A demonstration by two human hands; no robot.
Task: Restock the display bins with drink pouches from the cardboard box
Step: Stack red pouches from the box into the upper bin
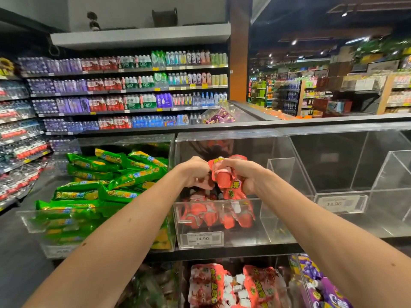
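Several clear acrylic display bins (275,138) line a shop shelf (222,253). At the left, one is heaped with green packets (115,181). The right bin (333,156) shows only bare dividers. The middle bin (251,152) holds a thin layer of red drink pouches (213,214) on its floor, above a price label (201,238). Below lie further red packs (235,285) and purple pouches (320,283). No cardboard box is in view.

Both bare arms reach into the middle bin's open front. The left hand (195,172) and right hand (241,174) are curled tight, side by side, around a held bunch (224,178) of red pouches, above those already in.

These pouches look soft, liquid-filled and fairly heavy for their size, with glossy film that is likely to slip. A grip round the body or the stiffer capped neck would probably hold best, and hard squeezing seems unwise.
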